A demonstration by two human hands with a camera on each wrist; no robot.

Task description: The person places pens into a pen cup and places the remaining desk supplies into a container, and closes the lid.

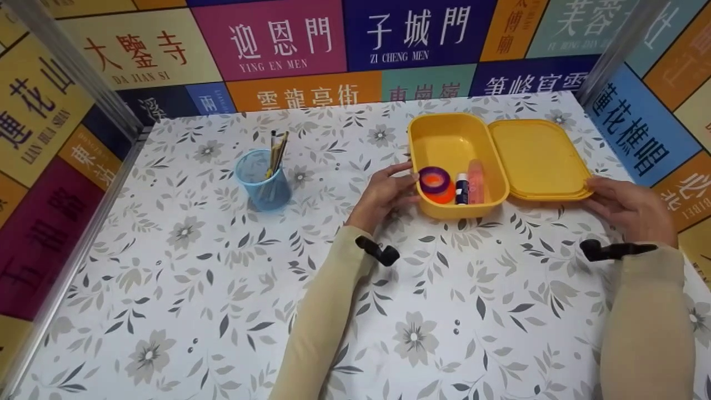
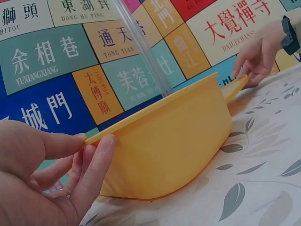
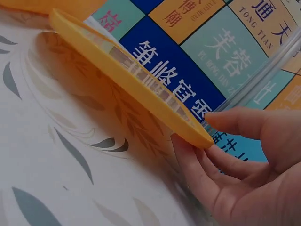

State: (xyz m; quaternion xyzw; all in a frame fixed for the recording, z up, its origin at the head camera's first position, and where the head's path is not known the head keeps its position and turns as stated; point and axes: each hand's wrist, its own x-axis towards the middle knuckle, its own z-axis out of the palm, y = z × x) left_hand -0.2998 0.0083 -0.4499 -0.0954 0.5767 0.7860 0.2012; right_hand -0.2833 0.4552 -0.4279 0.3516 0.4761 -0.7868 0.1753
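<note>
A yellow plastic box [image 1: 455, 211] stands uncovered at the back right of the table. My left hand [image 1: 383, 194] pinches its left rim between thumb and fingers, close up in the left wrist view. Inside lie a purple ring-shaped roll [image 1: 434, 179], an orange round thing [image 1: 441, 197] partly under it, a dark blue stick with a white cap [image 1: 461, 189] and a pink translucent tube [image 1: 476, 183]. My right hand [image 1: 633, 208] pinches the near right corner of the yellow lid [image 1: 539, 158]. In the right wrist view the lid [image 3: 127, 82] slants, its held edge above the table.
A light blue mesh pen cup [image 1: 266, 189] holding several pens or brushes [image 1: 276, 153] stands left of the box. White cloth with grey flowers [image 1: 222, 311] covers the table. Panels with coloured signs [image 1: 283, 39] wall in the back and sides.
</note>
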